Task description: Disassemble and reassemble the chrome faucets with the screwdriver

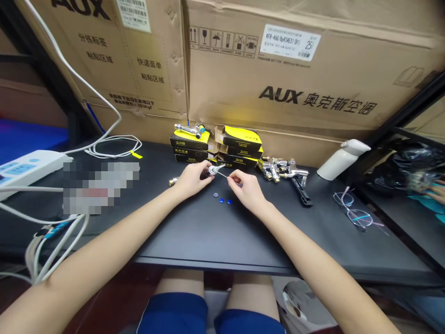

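My left hand (193, 179) is closed around a chrome faucet (173, 181), whose threaded end sticks out left of the fingers. Its lever handle (212, 170) shows round end up beside my thumb; the palm hides most of the body. With fingertips pinched, my right hand (246, 189) grips a thin metal rod tool (222, 174), its far tip at the round end of the handle. Whether it is a hex key or a screwdriver I cannot tell. Just below, on the black table (208, 236), lie two small blue caps (221, 201) and a greyish disc (216, 195).
Black-and-yellow boxes (241, 139) stand stacked behind my hands, one faucet (190, 130) on top. More faucets (276, 168), a black-handled tool (303, 192), a white bottle (342, 160) and glasses (358, 215) are right. A power strip (33, 169) with cables lies left; large cartons (306, 74) rise behind.
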A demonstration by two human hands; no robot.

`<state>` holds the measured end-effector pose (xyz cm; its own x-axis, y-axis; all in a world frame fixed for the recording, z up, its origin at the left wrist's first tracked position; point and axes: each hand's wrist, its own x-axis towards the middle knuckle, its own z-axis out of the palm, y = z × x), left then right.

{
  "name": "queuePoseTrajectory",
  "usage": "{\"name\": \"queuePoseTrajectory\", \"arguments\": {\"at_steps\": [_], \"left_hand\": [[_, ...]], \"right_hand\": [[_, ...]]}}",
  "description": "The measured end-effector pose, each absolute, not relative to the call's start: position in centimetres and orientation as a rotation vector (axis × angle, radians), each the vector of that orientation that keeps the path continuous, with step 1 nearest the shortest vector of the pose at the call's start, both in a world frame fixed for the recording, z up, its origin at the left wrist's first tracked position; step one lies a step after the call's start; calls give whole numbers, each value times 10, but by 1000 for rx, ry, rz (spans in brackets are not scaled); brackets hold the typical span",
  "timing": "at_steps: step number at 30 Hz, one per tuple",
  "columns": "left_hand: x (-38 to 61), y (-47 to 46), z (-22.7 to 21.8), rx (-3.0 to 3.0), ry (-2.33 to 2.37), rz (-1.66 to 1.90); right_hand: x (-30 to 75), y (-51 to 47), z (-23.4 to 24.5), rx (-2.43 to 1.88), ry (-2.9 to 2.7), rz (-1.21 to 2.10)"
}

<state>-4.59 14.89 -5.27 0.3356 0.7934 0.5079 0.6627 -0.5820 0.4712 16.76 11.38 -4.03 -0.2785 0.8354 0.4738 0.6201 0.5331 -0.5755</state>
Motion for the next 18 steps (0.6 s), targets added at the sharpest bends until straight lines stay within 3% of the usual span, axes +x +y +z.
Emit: {"name": "queuePoseTrajectory", "arguments": {"at_steps": [18], "left_hand": [[-48,153,-57,2504,1292,1099]], "right_hand": [[172,118,-42,-1159,-2079,151]]}}
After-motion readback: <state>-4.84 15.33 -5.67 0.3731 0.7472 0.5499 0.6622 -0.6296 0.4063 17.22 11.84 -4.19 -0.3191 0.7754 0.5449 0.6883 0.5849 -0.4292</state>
